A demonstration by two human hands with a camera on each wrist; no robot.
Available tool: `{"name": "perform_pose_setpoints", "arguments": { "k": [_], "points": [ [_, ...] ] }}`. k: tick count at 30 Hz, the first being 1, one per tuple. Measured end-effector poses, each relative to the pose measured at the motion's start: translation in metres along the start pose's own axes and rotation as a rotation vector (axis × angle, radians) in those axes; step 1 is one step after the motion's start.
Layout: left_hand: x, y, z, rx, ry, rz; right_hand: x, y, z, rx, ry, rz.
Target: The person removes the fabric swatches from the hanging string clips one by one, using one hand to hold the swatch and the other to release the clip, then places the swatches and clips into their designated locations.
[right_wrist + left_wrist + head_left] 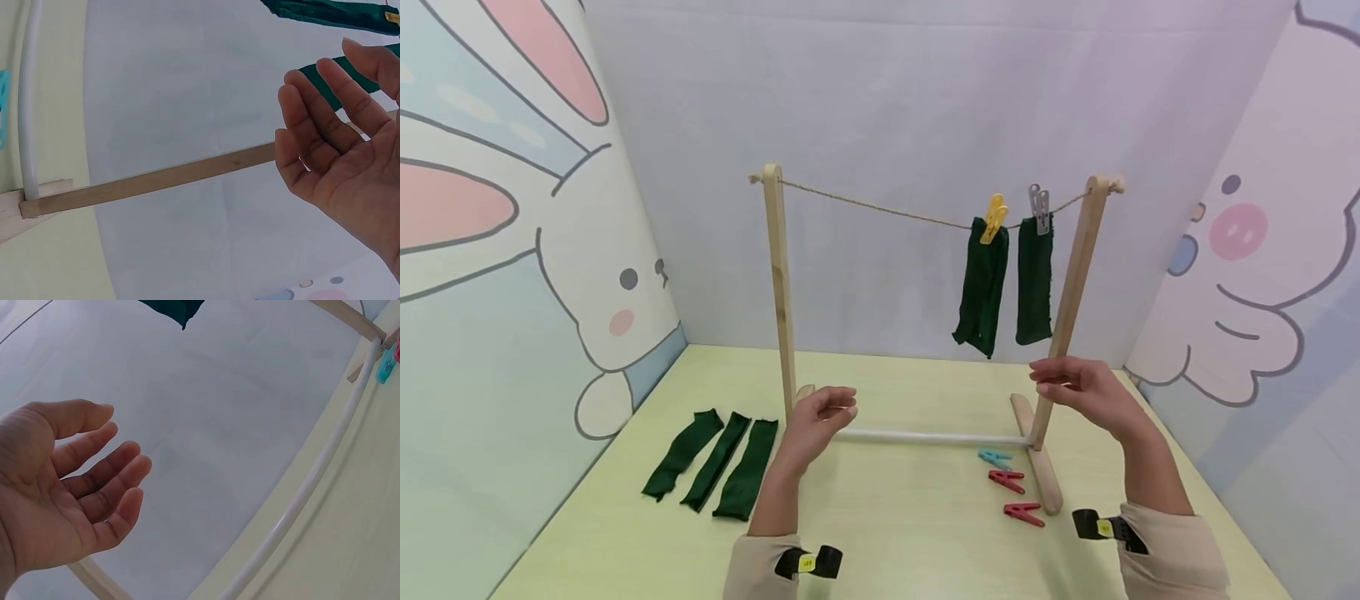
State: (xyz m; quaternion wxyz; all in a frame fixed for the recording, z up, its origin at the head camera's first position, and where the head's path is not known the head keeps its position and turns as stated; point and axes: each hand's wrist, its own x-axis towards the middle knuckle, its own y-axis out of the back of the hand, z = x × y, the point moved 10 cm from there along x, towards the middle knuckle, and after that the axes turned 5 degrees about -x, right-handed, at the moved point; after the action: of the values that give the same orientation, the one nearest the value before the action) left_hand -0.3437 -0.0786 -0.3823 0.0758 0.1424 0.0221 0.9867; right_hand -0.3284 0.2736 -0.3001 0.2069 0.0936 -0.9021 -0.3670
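Note:
My left hand is raised near the foot of the left wooden post, fingers relaxed and holding nothing. In the left wrist view its loosely bent fingers show an unfilled palm. My right hand hovers before the right post, also holding nothing. Above it, two dark green cloth strips hang from a twine line. A yellow clothespin grips the left hanging strip; a grey clothespin grips the right hanging strip.
Several green cloth strips lie on the pale yellow table at left. A blue clothespin and two red clothespins lie near the rack's right wooden foot. A white bar joins the posts low down.

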Motion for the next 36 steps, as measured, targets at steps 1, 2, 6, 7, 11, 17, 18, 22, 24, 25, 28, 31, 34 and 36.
{"name": "perform_pose_setpoints", "arguments": {
  "k": [1, 2, 6, 7, 11, 17, 18, 22, 24, 25, 28, 31, 34, 36],
  "points": [
    [0.001, -0.002, 0.001, -0.002, 0.003, 0.000, 0.001, 0.001, -0.003, -0.003, 0.007, 0.002],
    [0.002, -0.004, 0.004, -0.007, 0.003, -0.003, 0.003, 0.002, -0.006, -0.005, 0.014, 0.005],
    [0.003, -0.015, 0.025, -0.019, -0.026, -0.034, 0.009, 0.008, -0.018, -0.011, 0.058, 0.019],
    [0.003, -0.018, 0.031, -0.023, -0.033, -0.044, 0.010, 0.010, -0.021, -0.012, 0.070, 0.022],
    [0.007, -0.024, 0.046, -0.017, -0.046, -0.058, 0.016, 0.018, -0.031, -0.016, 0.108, 0.055],
    [0.016, -0.029, 0.055, -0.022, -0.066, -0.063, 0.023, 0.029, -0.048, -0.035, 0.137, 0.077],
    [0.017, -0.029, 0.056, -0.024, -0.068, -0.067, 0.024, 0.031, -0.051, -0.038, 0.140, 0.076],
    [0.022, -0.033, 0.062, -0.015, -0.084, -0.080, 0.027, 0.036, -0.059, -0.054, 0.146, 0.070],
    [0.024, -0.034, 0.064, -0.014, -0.091, -0.083, 0.028, 0.037, -0.062, -0.058, 0.144, 0.065],
    [0.025, -0.034, 0.066, -0.015, -0.093, -0.084, 0.028, 0.038, -0.064, -0.057, 0.147, 0.063],
    [0.028, -0.035, 0.070, -0.016, -0.098, -0.080, 0.030, 0.041, -0.071, -0.061, 0.165, 0.061],
    [0.030, -0.037, 0.073, -0.010, -0.103, -0.083, 0.031, 0.043, -0.078, -0.069, 0.184, 0.066],
    [0.033, -0.041, 0.074, -0.011, -0.106, -0.096, 0.033, 0.045, -0.082, -0.083, 0.189, 0.070],
    [0.035, -0.044, 0.074, -0.010, -0.112, -0.102, 0.036, 0.045, -0.086, -0.096, 0.193, 0.071]
  ]
}}
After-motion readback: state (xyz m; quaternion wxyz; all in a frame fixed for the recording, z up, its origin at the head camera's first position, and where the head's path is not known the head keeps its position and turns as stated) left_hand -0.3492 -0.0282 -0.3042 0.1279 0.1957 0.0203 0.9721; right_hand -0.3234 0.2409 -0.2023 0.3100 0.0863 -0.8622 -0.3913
